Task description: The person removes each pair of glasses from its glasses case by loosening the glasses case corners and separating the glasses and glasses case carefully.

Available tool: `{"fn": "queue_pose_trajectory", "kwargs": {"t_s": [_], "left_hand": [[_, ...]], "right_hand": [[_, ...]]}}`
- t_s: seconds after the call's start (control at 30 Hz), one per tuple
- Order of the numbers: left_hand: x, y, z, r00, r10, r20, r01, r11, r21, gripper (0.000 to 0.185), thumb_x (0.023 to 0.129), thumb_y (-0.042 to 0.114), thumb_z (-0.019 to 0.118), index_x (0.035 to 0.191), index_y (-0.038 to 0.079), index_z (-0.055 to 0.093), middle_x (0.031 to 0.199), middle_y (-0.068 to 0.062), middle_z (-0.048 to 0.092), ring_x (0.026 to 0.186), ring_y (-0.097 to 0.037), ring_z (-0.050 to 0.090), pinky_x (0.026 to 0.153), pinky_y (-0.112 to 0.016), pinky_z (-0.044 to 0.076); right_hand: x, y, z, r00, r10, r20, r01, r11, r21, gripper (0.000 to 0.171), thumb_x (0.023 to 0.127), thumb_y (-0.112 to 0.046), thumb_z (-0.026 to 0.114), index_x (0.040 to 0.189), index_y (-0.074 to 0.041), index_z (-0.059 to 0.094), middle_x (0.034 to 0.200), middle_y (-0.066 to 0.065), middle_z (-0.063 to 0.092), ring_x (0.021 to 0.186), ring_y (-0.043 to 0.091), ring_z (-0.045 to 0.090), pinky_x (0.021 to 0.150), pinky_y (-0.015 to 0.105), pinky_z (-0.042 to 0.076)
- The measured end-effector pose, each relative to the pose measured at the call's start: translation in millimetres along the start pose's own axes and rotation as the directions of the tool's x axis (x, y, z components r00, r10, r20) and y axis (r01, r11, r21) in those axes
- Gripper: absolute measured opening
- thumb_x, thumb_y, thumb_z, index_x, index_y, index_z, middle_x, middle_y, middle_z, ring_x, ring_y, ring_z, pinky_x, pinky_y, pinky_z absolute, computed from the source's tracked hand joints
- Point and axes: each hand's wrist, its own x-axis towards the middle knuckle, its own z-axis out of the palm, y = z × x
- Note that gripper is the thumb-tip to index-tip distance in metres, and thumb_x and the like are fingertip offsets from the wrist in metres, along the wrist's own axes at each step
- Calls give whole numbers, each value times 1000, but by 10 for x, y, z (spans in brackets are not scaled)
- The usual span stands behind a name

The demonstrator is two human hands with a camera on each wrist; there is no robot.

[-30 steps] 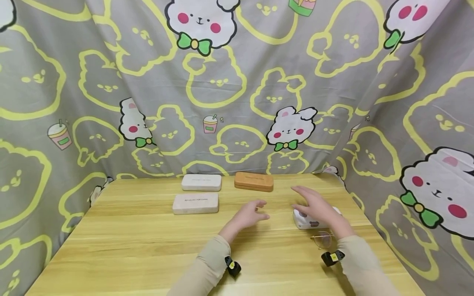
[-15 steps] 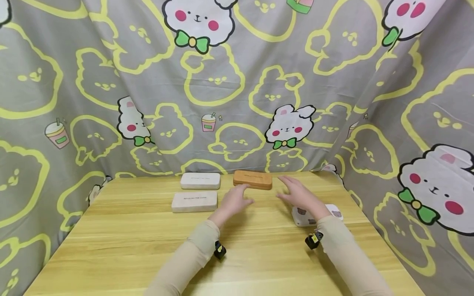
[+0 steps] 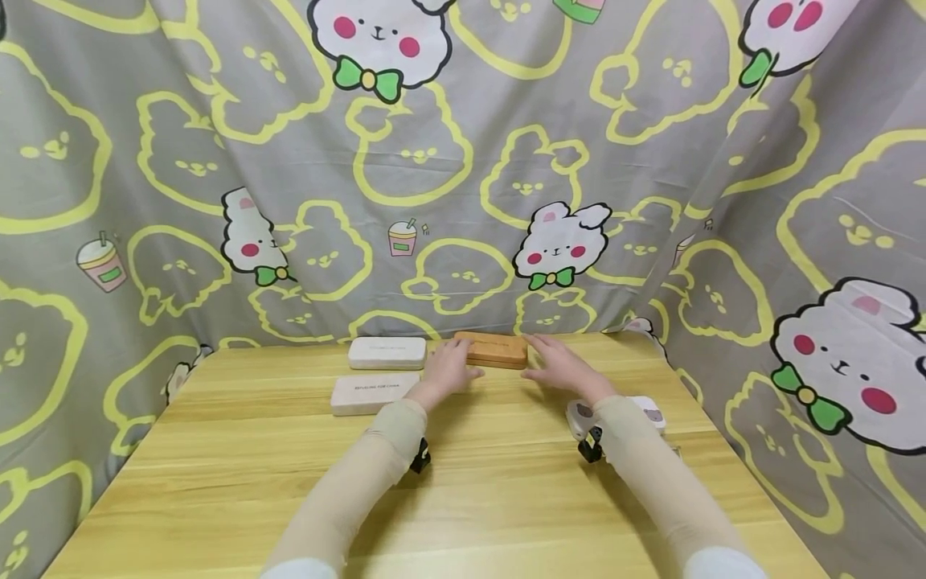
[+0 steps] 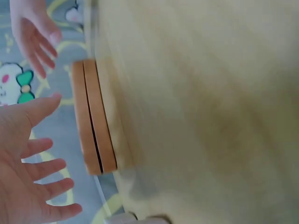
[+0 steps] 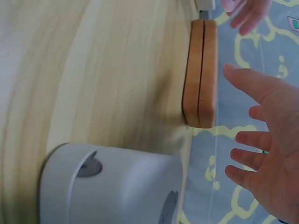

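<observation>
A brown closed glasses case (image 3: 495, 350) lies at the far edge of the wooden table (image 3: 463, 498), against the curtain. My left hand (image 3: 448, 366) is at its left end and my right hand (image 3: 555, 366) at its right end. Both have straight, spread fingers and hold nothing. In the left wrist view the brown case (image 4: 93, 123) lies just clear of my left hand (image 4: 28, 177). The right wrist view shows a gap between the brown case (image 5: 201, 74) and my right hand (image 5: 266, 154).
Two white closed cases (image 3: 387, 352) (image 3: 374, 393) lie left of the brown one. A white case with bear prints (image 3: 651, 414) sits under my right forearm, large in the right wrist view (image 5: 112, 186). A grey rabbit-print curtain (image 3: 463, 161) encloses the table.
Both hands have moved forward from beside the bear-print case to either end of the brown case. The glasses seen near the right wrist a second ago are now out of sight.
</observation>
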Motion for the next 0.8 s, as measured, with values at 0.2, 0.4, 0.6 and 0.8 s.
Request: {"fn": "queue_pose_trajectory", "kwargs": {"t_s": [0.2,0.4,0.6,0.8], "left_hand": [[169,-78,-12,999,-33,11,32,998,48,73,83,49,73,142,16,48,146,-11,49,134,-37,45,107,-61,39],[279,-126,26,997,-62,42,58,993,105,85,80,54,73,147,13,41,150,-11,44,140,-34,39,110,-59,35],[364,-136,54,995,-71,71,60,987,147,91,79,60,70,150,14,37,155,-11,38,147,-33,29,116,-61,26],[436,-137,93,991,-101,91,82,978,193,97,79,66,66,153,15,30,158,-9,33,149,-31,25,118,-59,24]], "right_hand": [[157,8,67,1000,8,30,-8,1000,-10,85,87,-35,72,152,-3,28,153,28,33,141,45,34,117,56,28],[284,-37,108,999,18,50,-18,1000,2,84,86,-34,74,151,0,31,153,28,34,140,44,35,118,54,28],[393,-53,175,993,83,85,-88,995,52,89,86,-33,74,154,-5,24,155,27,29,142,45,32,118,57,26],[510,-64,236,985,135,107,-141,989,45,89,87,-34,73,155,-7,23,157,26,27,144,43,30,119,56,26]]}}
